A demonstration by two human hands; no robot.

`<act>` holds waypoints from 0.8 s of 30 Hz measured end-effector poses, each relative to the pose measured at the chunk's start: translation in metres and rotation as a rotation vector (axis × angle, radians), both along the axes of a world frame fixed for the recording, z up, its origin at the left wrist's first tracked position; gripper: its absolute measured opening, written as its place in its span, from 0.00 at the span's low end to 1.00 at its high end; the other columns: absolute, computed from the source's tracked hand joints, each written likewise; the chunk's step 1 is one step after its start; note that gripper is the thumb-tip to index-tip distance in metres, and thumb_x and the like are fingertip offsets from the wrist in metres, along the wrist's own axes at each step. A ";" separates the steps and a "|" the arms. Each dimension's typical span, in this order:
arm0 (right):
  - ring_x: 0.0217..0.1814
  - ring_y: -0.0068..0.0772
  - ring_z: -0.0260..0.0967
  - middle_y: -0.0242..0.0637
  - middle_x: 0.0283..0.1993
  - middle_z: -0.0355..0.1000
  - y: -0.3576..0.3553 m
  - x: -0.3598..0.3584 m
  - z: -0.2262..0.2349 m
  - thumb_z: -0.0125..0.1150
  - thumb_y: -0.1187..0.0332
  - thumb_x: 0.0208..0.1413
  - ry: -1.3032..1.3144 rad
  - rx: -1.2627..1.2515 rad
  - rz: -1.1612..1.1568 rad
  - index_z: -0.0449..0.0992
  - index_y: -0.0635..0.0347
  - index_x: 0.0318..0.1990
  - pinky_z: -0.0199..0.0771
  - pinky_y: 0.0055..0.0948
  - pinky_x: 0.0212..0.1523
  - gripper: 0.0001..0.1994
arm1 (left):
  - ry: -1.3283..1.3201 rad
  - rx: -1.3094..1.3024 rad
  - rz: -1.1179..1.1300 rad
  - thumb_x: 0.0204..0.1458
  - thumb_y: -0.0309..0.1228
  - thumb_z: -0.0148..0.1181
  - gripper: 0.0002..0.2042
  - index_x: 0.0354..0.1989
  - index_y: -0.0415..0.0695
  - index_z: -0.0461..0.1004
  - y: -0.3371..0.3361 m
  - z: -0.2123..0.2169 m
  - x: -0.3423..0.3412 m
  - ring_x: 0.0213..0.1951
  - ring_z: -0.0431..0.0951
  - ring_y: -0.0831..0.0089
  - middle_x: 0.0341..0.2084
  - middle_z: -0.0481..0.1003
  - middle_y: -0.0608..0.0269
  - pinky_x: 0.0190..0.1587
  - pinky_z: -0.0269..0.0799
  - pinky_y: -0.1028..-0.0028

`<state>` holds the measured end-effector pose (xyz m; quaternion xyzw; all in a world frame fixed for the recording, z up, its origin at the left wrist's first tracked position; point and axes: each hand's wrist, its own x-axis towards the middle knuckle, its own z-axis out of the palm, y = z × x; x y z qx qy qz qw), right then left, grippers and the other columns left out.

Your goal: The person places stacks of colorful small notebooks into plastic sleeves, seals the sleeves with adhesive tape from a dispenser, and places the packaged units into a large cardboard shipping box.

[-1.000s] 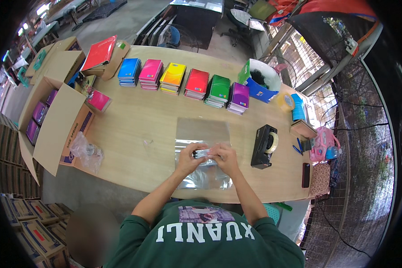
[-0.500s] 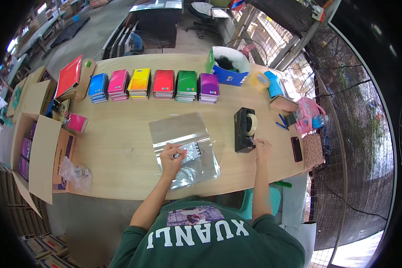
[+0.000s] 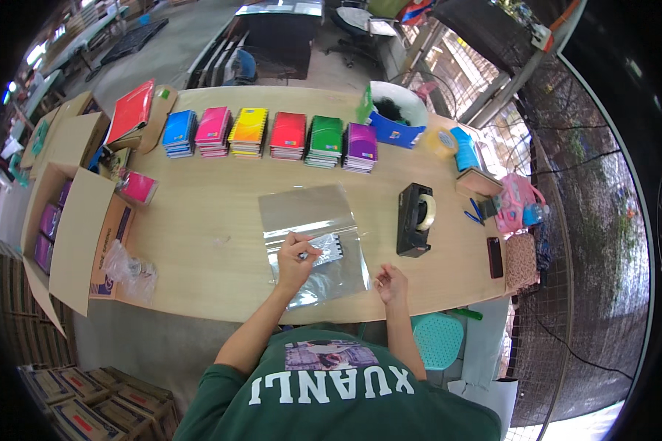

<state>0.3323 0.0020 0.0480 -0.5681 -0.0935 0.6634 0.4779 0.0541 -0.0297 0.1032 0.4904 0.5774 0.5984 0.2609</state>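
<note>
On the table lies a clear plastic bag (image 3: 309,206). Over its middle is a small pale, shiny spiral-bound notebook (image 3: 328,248) with black coils along one edge. My left hand (image 3: 296,262) has its fingers closed on the near left part of this notebook, covering some of it. To the right of the bag's lower corner, my right hand (image 3: 391,284) is raised near the table's front edge with its fingers pinched together. Whatever sits between those fingertips is too small to make out. A black tape dispenser (image 3: 413,220) with a roll of clear tape stands beyond my right hand.
Several stacks of spiral notebooks, such as the red stack (image 3: 288,134), line the far side. A blue-and-white box (image 3: 396,132) stands behind them to the right. An open carton (image 3: 81,235) is at the left, beside a crumpled plastic bag (image 3: 129,268). A phone (image 3: 495,257) lies at the right.
My right hand has left the front of the tape dispenser and come left toward the clear bag, fingers still pinched. My left hand stays on the notebook. The whole view has shifted slightly.
</note>
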 end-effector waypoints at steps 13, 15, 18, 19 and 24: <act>0.13 0.20 0.65 0.34 0.13 0.69 -0.031 -0.132 0.076 0.65 0.62 0.57 -0.958 0.540 0.625 0.77 0.68 0.22 0.61 0.21 0.13 0.18 | -0.026 0.002 0.040 0.36 0.18 0.68 0.12 0.32 0.40 0.76 -0.016 0.006 0.004 0.37 0.77 0.66 0.32 0.74 0.58 0.36 0.72 0.71; 0.12 0.21 0.65 0.34 0.13 0.68 -0.036 -0.138 0.090 0.65 0.62 0.57 -0.793 0.433 0.576 0.76 0.68 0.22 0.62 0.23 0.13 0.18 | -0.080 -0.073 0.015 0.36 0.18 0.69 0.19 0.40 0.41 0.72 -0.018 0.010 0.002 0.39 0.78 0.68 0.33 0.75 0.58 0.40 0.72 0.72; 0.12 0.22 0.66 0.34 0.13 0.69 -0.039 -0.135 0.094 0.66 0.62 0.56 -0.688 0.376 0.559 0.76 0.69 0.22 0.64 0.23 0.13 0.18 | -0.127 -0.153 -0.020 0.37 0.17 0.70 0.27 0.48 0.41 0.67 -0.020 0.013 0.002 0.41 0.78 0.70 0.33 0.76 0.59 0.45 0.71 0.74; 0.12 0.23 0.67 0.35 0.13 0.69 -0.040 -0.133 0.094 0.65 0.60 0.57 -0.728 0.403 0.584 0.77 0.69 0.21 0.65 0.24 0.13 0.19 | -0.122 -0.164 -0.026 0.37 0.17 0.70 0.28 0.49 0.42 0.66 -0.021 0.013 0.002 0.41 0.78 0.71 0.33 0.76 0.59 0.45 0.71 0.74; 0.12 0.30 0.69 0.40 0.13 0.71 -0.029 -0.118 0.088 0.57 0.47 0.60 -1.037 0.380 0.949 0.77 0.70 0.20 0.70 0.29 0.16 0.30 | -0.090 -0.078 -0.003 0.37 0.20 0.69 0.27 0.50 0.43 0.67 -0.019 0.010 0.002 0.35 0.77 0.72 0.31 0.76 0.60 0.38 0.72 0.74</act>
